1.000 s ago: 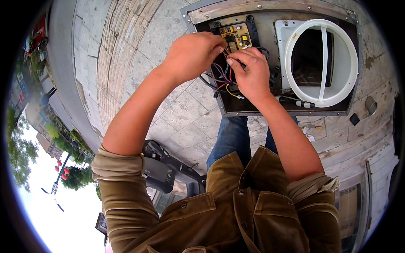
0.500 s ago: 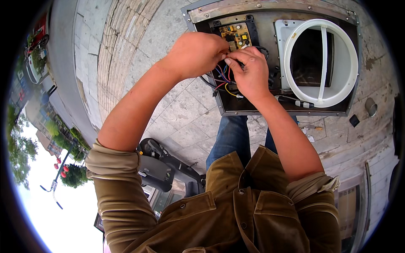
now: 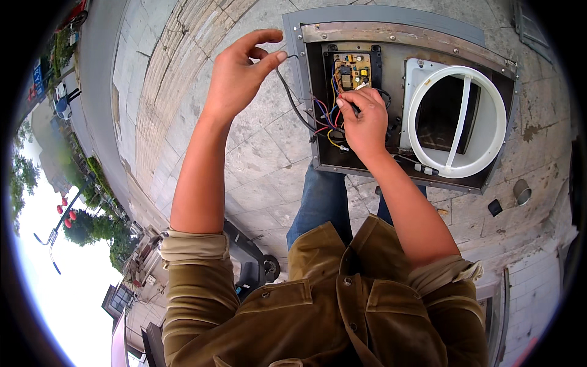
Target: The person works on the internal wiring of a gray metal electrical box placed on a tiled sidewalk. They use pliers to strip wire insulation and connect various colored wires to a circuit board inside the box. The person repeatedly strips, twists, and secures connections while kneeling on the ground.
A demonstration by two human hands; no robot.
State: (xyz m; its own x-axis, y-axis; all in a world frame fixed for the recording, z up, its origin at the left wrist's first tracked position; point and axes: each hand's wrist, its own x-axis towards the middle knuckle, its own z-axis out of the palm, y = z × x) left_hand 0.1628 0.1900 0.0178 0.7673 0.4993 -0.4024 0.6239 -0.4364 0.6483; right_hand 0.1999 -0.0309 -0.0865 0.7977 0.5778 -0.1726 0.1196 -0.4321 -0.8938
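In the head view, inside the metal housing (image 3: pixel 391 35), the red wire (image 3: pixel 337 117), seemingly pinched by the right hand (image 3: pixel 367 125), could be torn loose if it is pulled too hard. The wire is routed below the circuit board (image 3: pixel 353 73), well apart from the left hand (image 3: pixel 235 79), whose fingers are parted beside the black cable (image 3: pixel 288 92); contact there cannot be confirmed.

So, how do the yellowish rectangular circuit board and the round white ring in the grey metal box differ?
Size: the yellowish rectangular circuit board is smaller than the round white ring.
Shape: the board has straight edges; the ring curves around an opening.
Surface: the board carries many components; the ring, one white crossbar.
Both sit in the grey metal box.
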